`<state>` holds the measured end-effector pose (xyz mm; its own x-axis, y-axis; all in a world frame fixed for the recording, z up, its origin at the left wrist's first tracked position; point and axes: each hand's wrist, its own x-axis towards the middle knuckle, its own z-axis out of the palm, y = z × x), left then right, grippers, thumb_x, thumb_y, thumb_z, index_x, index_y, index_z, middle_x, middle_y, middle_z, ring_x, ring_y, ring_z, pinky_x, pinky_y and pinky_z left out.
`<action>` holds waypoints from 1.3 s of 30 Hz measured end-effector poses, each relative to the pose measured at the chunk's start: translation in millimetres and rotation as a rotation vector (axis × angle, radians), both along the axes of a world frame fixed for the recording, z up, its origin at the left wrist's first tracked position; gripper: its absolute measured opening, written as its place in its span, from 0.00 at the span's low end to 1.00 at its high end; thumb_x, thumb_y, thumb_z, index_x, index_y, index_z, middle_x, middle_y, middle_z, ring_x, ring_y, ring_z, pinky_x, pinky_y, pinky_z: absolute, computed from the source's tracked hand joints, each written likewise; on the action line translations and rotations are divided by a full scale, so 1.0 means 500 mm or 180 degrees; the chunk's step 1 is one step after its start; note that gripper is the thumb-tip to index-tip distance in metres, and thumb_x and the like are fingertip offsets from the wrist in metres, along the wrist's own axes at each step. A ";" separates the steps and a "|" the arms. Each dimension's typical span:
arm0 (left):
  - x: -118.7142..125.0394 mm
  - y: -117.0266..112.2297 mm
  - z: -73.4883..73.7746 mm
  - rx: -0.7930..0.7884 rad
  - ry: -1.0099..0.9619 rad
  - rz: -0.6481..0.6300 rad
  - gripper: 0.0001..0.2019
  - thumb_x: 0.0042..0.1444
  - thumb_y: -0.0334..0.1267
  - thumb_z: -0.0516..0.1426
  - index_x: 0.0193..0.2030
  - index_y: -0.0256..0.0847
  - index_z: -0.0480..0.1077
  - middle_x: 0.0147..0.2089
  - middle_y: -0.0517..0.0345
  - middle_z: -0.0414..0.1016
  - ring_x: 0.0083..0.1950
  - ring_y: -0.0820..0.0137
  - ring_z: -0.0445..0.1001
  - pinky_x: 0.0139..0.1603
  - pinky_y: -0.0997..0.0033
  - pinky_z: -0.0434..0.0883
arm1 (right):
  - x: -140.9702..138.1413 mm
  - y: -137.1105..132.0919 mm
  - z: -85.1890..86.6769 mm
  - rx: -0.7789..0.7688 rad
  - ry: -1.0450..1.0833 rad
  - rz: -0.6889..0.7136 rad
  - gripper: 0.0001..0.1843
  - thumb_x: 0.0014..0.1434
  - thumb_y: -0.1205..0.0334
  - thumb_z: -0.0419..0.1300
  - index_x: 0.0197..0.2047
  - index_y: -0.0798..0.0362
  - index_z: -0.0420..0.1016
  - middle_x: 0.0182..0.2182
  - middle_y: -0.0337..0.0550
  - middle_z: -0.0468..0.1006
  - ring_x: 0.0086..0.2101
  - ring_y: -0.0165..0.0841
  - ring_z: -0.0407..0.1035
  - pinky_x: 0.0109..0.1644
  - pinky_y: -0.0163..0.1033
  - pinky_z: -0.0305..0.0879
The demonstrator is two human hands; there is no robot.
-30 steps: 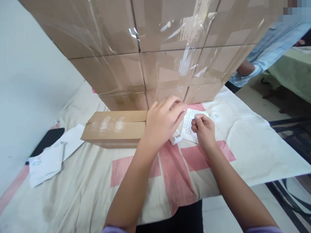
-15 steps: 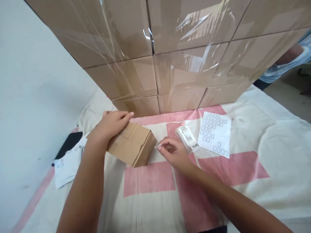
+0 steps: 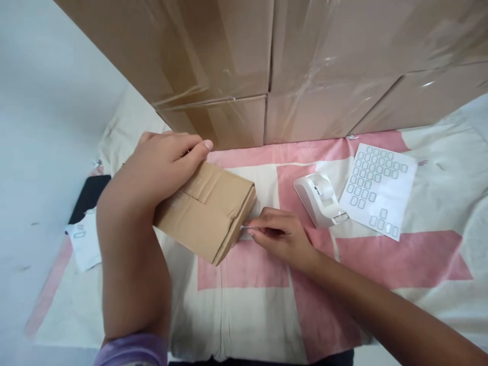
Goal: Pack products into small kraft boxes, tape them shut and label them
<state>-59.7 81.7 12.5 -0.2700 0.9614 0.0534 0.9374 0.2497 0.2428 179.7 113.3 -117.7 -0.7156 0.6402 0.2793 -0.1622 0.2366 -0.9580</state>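
Note:
A small brown cardboard box (image 3: 208, 211) sits tilted on the striped cloth. My left hand (image 3: 163, 165) lies over its upper left part, fingers curled past the far edge and thumb on top, holding it. At the box's right end face, my right hand (image 3: 284, 234) pinches a small strip of clear tape (image 3: 245, 227) between thumb and fingertips. The strip's tip meets the box there; how much of it sticks is too small to tell. Just beyond my right hand stands a white tape dispenser (image 3: 320, 201) with a roll in it.
A sheet of small outlined labels (image 3: 381, 190) lies right of the dispenser. Large stacked cartons (image 3: 229, 119) in clear wrap form a wall behind. On the left are a black flat object (image 3: 89, 195) and a torn paper (image 3: 86, 244), beside a pale wall (image 3: 49, 127).
My right hand has brought the tape strip against the box's end face. The left hand stays on the box. The view has tipped down and closer.

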 end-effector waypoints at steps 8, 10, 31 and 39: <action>-0.004 0.003 -0.002 -0.0142 0.0081 -0.0010 0.26 0.70 0.48 0.39 0.34 0.41 0.74 0.35 0.64 0.72 0.40 0.69 0.69 0.60 0.54 0.59 | 0.000 -0.002 0.002 0.0349 0.0132 -0.0237 0.10 0.62 0.69 0.66 0.44 0.47 0.86 0.25 0.37 0.76 0.22 0.24 0.65 0.24 0.32 0.63; 0.000 0.001 0.003 -0.0230 0.0091 -0.0005 0.24 0.70 0.47 0.40 0.35 0.43 0.73 0.36 0.64 0.74 0.41 0.67 0.70 0.60 0.53 0.60 | 0.000 -0.002 0.001 0.0417 0.0148 -0.0305 0.11 0.62 0.69 0.65 0.45 0.48 0.86 0.26 0.37 0.77 0.22 0.24 0.66 0.24 0.32 0.64; 0.012 -0.002 0.016 -0.0474 0.0159 0.0094 0.22 0.69 0.49 0.40 0.38 0.44 0.72 0.40 0.58 0.74 0.46 0.62 0.73 0.65 0.49 0.61 | 0.000 -0.010 0.004 0.0569 0.0211 -0.0396 0.08 0.60 0.69 0.68 0.44 0.53 0.85 0.31 0.41 0.85 0.22 0.23 0.69 0.25 0.30 0.69; 0.041 -0.012 0.021 -0.0535 0.0093 0.0205 0.20 0.68 0.50 0.41 0.41 0.48 0.71 0.42 0.62 0.75 0.44 0.62 0.72 0.62 0.50 0.64 | 0.006 -0.010 0.002 0.0787 0.0364 -0.0453 0.03 0.60 0.69 0.68 0.39 0.53 0.82 0.29 0.40 0.83 0.22 0.23 0.70 0.25 0.29 0.68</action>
<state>-39.3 75.7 22.8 -0.3320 0.9382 -0.0979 0.9241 0.3443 0.1655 182.7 108.3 -116.5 -0.5785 0.6345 0.5127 -0.2141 0.4883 -0.8460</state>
